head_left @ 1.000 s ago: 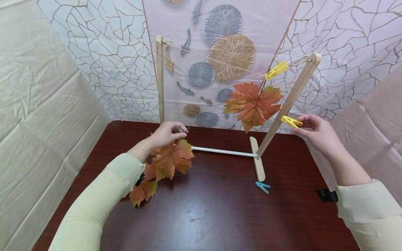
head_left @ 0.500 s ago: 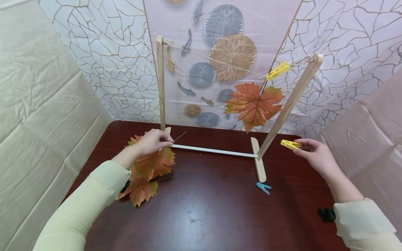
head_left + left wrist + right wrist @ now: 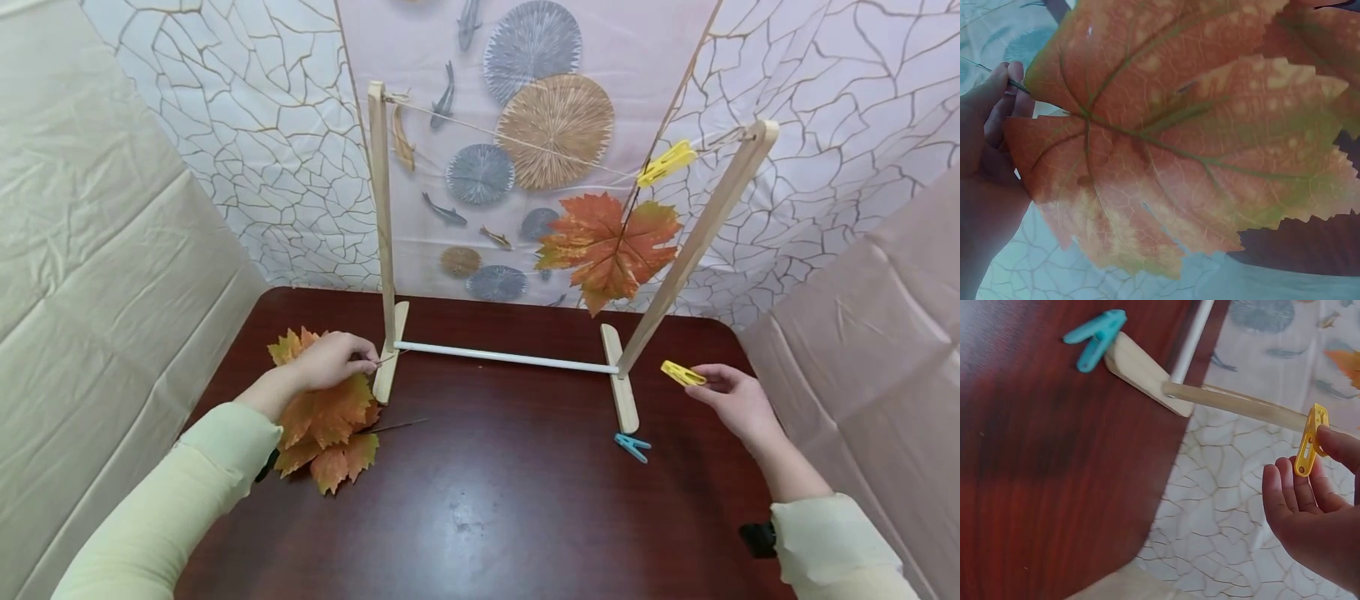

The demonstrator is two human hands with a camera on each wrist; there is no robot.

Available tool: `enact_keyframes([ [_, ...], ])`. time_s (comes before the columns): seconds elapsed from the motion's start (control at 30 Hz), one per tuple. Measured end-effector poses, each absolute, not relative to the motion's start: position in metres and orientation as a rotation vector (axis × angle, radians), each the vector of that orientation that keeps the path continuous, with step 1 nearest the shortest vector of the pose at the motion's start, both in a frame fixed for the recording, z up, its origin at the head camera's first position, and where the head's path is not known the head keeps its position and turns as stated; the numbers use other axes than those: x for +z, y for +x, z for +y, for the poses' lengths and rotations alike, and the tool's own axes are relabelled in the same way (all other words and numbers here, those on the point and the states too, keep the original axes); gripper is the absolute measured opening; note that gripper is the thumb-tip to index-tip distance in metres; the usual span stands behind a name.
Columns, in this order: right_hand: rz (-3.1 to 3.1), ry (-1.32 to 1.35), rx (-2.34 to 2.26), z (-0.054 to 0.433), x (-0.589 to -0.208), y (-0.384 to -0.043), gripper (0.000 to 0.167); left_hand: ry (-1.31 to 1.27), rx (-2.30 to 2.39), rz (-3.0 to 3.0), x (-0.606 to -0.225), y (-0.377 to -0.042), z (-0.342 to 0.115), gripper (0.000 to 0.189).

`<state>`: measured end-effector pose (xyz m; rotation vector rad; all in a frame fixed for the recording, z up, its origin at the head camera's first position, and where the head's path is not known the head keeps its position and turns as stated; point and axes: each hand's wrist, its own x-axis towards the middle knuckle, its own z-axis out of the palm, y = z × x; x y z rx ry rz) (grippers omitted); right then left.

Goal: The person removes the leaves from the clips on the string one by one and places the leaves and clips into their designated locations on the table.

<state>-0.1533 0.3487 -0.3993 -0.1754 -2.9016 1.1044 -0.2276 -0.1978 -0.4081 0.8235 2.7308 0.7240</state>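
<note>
Orange-red, 1 jagged leaf (image 3: 609, 254) hangs far right, apparently done, while our left hand (image 3: 333, 360) pinches a yet-unhung orange-green leaf (image 3: 1169, 147) by its stem at left and our right hand (image 3: 737, 402) a yellow plastic clothespin (image 3: 680, 373).

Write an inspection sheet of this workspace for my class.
Surface: glossy reddish-brown table.
Job's things: clothesline rack; one orange maple leaf hanging from a yellow clothespin; more maple leaves at the left.
Clutter: loose blue clothespin near the rack's right foot.
Hands: left hand holds another leaf by its stem; right hand holds a second yellow clothespin.
Cables: nothing seen.
Surroundings: crackle-patterned backdrop with a printed fish panel; beige drapes either side.
</note>
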Motion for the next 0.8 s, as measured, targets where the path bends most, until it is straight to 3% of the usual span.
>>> enact_keyframes([
  [0.47,-2.966,-0.400,1.146,0.355,-0.457,-0.146,0.039,0.964,0.556,2.707,-0.458,-0.214,-0.206,0.010],
  [0.8,-2.992,-0.577,1.145,0.357,-0.500,-0.141,0.037,0.868,0.445,2.823,-0.494,-0.204,-0.204,0.007],
])
